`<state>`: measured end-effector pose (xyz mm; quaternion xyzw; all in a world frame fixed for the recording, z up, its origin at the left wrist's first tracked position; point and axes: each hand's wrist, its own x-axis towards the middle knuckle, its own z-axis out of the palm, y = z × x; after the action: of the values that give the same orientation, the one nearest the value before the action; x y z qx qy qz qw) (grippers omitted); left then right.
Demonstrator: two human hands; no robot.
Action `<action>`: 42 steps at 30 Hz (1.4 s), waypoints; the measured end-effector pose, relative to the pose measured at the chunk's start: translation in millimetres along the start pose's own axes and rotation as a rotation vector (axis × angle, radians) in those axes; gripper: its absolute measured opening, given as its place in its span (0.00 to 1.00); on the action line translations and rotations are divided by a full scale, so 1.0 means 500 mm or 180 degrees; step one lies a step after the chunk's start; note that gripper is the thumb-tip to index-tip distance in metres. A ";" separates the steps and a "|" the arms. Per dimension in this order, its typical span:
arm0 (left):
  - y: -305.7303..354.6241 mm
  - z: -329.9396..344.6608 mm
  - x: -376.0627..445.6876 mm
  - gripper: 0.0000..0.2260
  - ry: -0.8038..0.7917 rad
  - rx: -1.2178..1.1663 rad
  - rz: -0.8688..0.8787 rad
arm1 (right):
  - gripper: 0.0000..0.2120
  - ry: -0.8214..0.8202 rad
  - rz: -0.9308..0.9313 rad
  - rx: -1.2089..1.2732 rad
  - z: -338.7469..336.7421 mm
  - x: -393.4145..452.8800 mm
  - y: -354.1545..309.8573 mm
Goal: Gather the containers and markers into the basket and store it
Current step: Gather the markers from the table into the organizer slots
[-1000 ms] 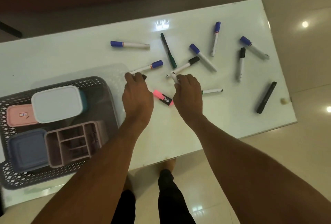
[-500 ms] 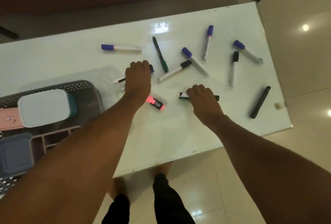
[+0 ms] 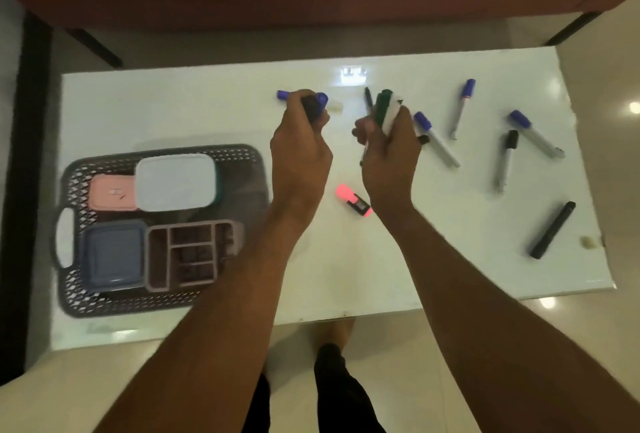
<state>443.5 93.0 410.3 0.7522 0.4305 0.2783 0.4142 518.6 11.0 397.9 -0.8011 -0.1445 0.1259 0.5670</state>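
Nearest us, the grey basket (image 3: 239,155) sits on the worktop (image 3: 450,259), containers inside. Since half a second ago both hands have lifted off it: left hand (image 3: 300,152) now grips blue-capped markers (image 3: 317,103), right hand (image 3: 389,152) clutches what looks like green markers (image 3: 383,107).

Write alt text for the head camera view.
Both hands hold markers above a white table: the left hand grips blue-capped ones, the right hand a green-capped bundle. A grey basket at left holds four containers; a pink highlighter and more markers lie loose.
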 end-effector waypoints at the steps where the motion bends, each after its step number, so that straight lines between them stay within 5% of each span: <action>1: 0.003 -0.038 -0.005 0.09 0.0200 -0.0252 0.0098 | 0.05 0.0019 -0.0044 0.0307 0.021 -0.021 -0.033; 7: -0.054 -0.265 -0.060 0.13 0.1182 -0.1245 0.0275 | 0.07 -0.0031 -0.0051 0.1114 0.151 -0.196 -0.133; 14: -0.171 -0.379 -0.138 0.15 0.2021 -0.0851 0.0346 | 0.05 0.0162 0.0350 0.0896 0.247 -0.358 -0.082; 25: -0.286 -0.387 -0.176 0.14 0.1590 -0.0942 -0.0555 | 0.09 0.0480 0.0337 0.0440 0.310 -0.418 -0.037; 33: -0.332 -0.363 -0.192 0.17 0.1030 -0.0586 -0.0671 | 0.28 0.0347 0.0615 0.0021 0.324 -0.438 -0.009; 42: -0.326 -0.358 -0.184 0.17 0.1078 -0.0464 -0.0629 | 0.23 0.0056 0.0570 0.0226 0.321 -0.424 -0.004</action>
<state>193.1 127.4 354.1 0.6168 0.5443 0.3892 0.4145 263.5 72.2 355.7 -0.7912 -0.0628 0.1742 0.5828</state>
